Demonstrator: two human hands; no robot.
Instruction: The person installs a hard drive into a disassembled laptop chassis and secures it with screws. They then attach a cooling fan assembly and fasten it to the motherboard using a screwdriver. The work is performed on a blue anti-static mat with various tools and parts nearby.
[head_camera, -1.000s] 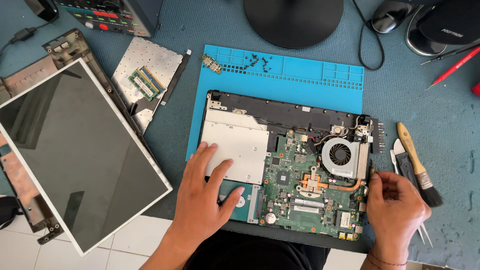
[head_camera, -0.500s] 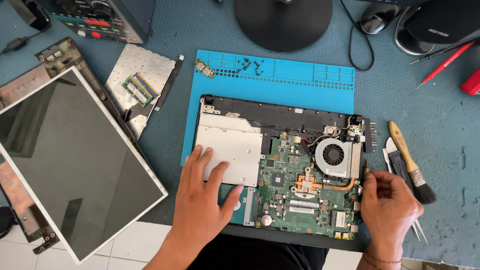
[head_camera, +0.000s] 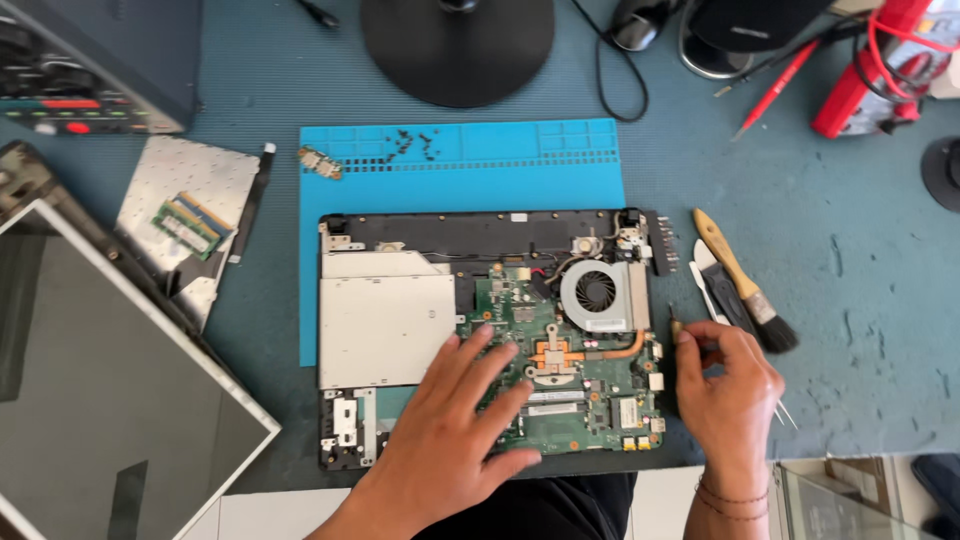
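Working on the opened laptop base (head_camera: 480, 330), we find it lying partly on the blue work mat (head_camera: 460, 170), its near edge just short of the near edge of the surface (head_camera: 850, 250). The keyboard cover and the screen are already off: the green mainboard (head_camera: 570, 380), the cooling fan (head_camera: 597, 292) with its copper heat pipe, and the silver optical drive (head_camera: 385, 315) lie exposed. These three parts remain seated in the base, so we judge the teardown roughly midway.

Our left hand (head_camera: 460, 420) lies flat, fingers spread and gripping nothing, across the near left part of the mainboard. Our right hand (head_camera: 725, 385) sits at the right edge of the base, its fingers pinched on a small slender tool (head_camera: 676, 325); we cannot tell its tip.

Loose screws (head_camera: 415, 143) sit in the trays of the mat. A brush (head_camera: 745, 280) and flat pry tools lie just beside the right hand. The detached screen panel (head_camera: 100, 400) overhangs the near left edge. Open room remains to the far right.
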